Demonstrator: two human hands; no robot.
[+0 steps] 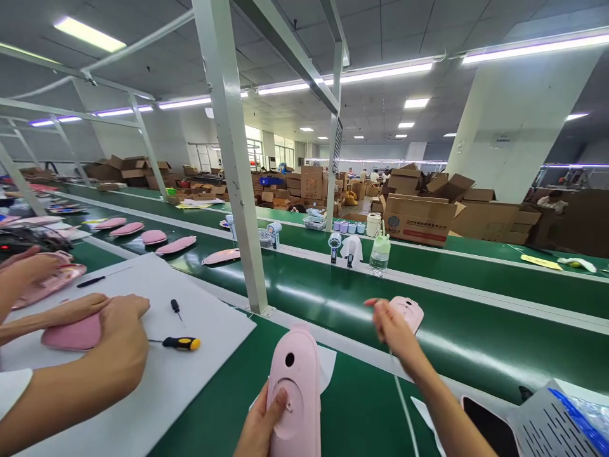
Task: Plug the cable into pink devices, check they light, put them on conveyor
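Observation:
My left hand point(266, 412) holds a long pink plastic part point(295, 393) upright at the bottom centre, its thumb over a round recess below a dark oval hole. My right hand point(392, 327) is raised over the belt's near edge, its index finger stretched to the left; the other fingers look curled, and nothing shows in them. Just behind it, a second pink part point(408, 311) lies on the green belt point(457, 336). A white cable point(403, 400) hangs below my right hand. White paper point(327, 367) shows behind the held part.
At the left, a co-worker's hands point(118, 317) hold a pink part over a white board point(190, 381) with screwdrivers point(181, 343). A metal post point(242, 190) stands ahead. A phone point(490, 428) and slotted metal box point(547, 422) lie right. Fans and a bottle point(379, 254) stand beyond the belt.

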